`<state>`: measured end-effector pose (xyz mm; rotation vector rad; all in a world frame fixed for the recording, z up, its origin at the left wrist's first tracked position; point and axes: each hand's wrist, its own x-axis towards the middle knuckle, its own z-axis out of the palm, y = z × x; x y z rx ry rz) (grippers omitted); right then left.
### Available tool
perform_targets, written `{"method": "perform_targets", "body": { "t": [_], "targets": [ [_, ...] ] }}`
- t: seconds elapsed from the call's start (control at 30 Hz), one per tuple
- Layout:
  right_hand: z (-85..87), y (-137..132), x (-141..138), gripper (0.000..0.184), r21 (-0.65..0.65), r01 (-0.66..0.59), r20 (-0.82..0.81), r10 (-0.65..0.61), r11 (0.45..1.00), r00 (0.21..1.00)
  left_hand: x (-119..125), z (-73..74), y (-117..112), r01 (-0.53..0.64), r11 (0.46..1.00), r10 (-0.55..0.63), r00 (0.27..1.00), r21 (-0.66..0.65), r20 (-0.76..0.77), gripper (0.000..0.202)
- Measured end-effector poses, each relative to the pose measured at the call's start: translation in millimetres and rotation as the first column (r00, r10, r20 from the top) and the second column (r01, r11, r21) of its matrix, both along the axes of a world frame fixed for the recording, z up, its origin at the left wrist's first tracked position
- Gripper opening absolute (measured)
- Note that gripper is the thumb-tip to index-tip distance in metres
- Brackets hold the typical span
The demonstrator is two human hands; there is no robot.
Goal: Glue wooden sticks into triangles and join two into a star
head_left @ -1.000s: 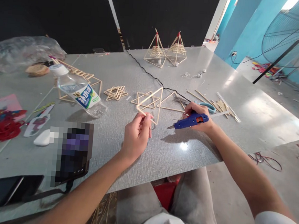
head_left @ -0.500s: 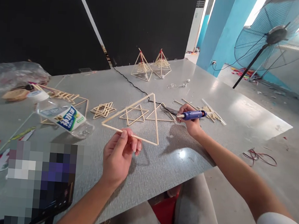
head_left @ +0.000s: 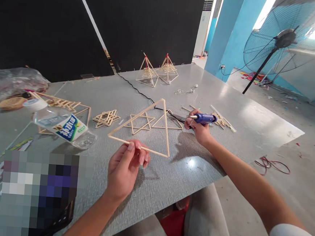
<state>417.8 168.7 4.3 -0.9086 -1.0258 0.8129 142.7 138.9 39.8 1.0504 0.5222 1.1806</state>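
Note:
My left hand (head_left: 128, 166) pinches the lower side of a triangle of thin wooden sticks (head_left: 167, 128), raised above the table and tilted toward me. To its right, my right hand (head_left: 198, 129) is wrapped round a blue hot glue gun (head_left: 205, 118), its nozzle pointing left, apart from the triangle. Beyond the held triangle, a flat six-pointed stick star (head_left: 148, 126) and another stick triangle (head_left: 167, 127) lie on the table. A stacked star of sticks (head_left: 106, 118) sits further left. Loose sticks (head_left: 224, 121) lie in a pile behind my right hand.
A clear plastic bottle (head_left: 66, 125) lies on its side at the left, beside a stick frame (head_left: 86, 108). Two stick pyramids (head_left: 148, 73) with red tips stand at the back. A black cord (head_left: 135, 89) crosses the grey table (head_left: 243, 135). A large fan (head_left: 285, 39) stands right.
The view has shifted slightly, so the background sits a little further left. Both hands keep their grips, and the triangle stays raised in nearly the same pose.

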Motion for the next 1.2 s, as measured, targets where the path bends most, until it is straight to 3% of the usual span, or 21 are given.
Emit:
{"method": "perform_targets", "body": {
  "t": [0.27, 0.5, 0.87, 0.93, 1.07, 1.2],
  "targets": [
    [-0.1, -1, 2, 0.037, 0.036, -0.006, -0.074, 0.009, 0.999, 0.997, 2, -1.1, 6, 0.13, 0.977, -0.121, 0.991, -0.171, 0.059, 0.033],
    [4.4, -1, 4, 0.038, 0.073, -0.005, -0.086, 0.011, 0.997, 0.996, 5, -11.8, 14, 0.182, 0.975, -0.176, 0.982, -0.128, 0.063, 0.038],
    [-11.1, 9, 20, 0.029, 0.223, -0.084, 0.102, 0.063, 0.971, 0.993, 6, -17.1, 19, 0.216, 0.973, -0.212, 0.976, -0.083, 0.048, 0.038],
    [-12.4, 12, 22, 0.032, 0.233, -0.089, 0.13, 0.06, 0.968, 0.99, 6, -19.8, 21, 0.142, 0.988, -0.143, 0.99, -0.055, -0.01, 0.038],
    [-12.0, 15, 24, 0.044, 0.217, -0.077, 0.23, 0.026, 0.973, 0.973, 6, -23.4, 26, -0.162, 0.987, 0.162, 0.982, 0.013, -0.092, 0.037],
    [-10.7, 10, 20, 0.045, 0.242, 0.1, 0.218, -0.155, 0.965, 0.964, 4, -24.5, 28, -0.3, 0.946, 0.314, 0.942, 0.118, -0.118, 0.035]
  ]
}}
